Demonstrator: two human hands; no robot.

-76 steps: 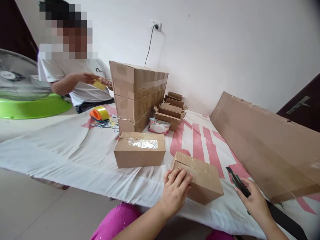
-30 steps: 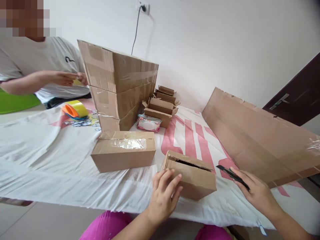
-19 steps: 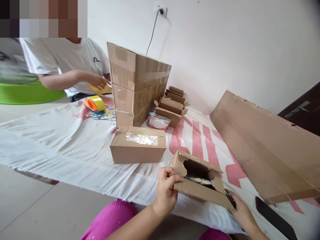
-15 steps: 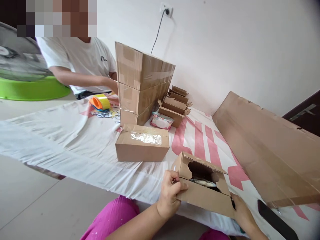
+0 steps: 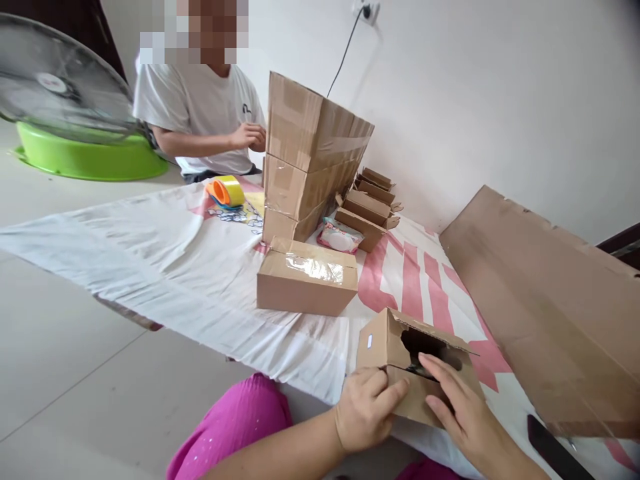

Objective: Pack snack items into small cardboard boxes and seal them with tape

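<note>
Open box (image 5: pixel 417 401): lower right of the frame, at the table's near edge, top parted, dark inside; contents too hidden to identify. A small white label (image 5: pixel 370 341) is on its left side.

Left hand (image 5: pixel 367 408): clamped on the box's near left corner, fingers curled in, thumb lying along the near flap.

Right hand (image 5: pixel 463 408): thumb and fingers apart, fingertips over the opening, thumb at the near side. Whether the fingers press on anything inside I cannot tell.

Edges: the cloth (image 5: pixel 150 247) hangs over the near side of the table, its border slanting from far left down to the lower right. A narrow strip of cloth separates the open box from the taped box (image 5: pixel 300 297) at centre; a broad, wrinkled stretch runs left of that. Toward the right edge, a large cardboard panel (image 5: pixel 545 327) leans beyond the right hand, with a black object (image 5: pixel 555 443) near the forearm.

Farther back: a tall stack of boxes (image 5: pixel 305 160), a packet of wipes (image 5: pixel 340 237) and a row of open boxes (image 5: pixel 367 207). Upper left, a co-worker (image 5: pixel 205 107) sits behind the stack.
</note>
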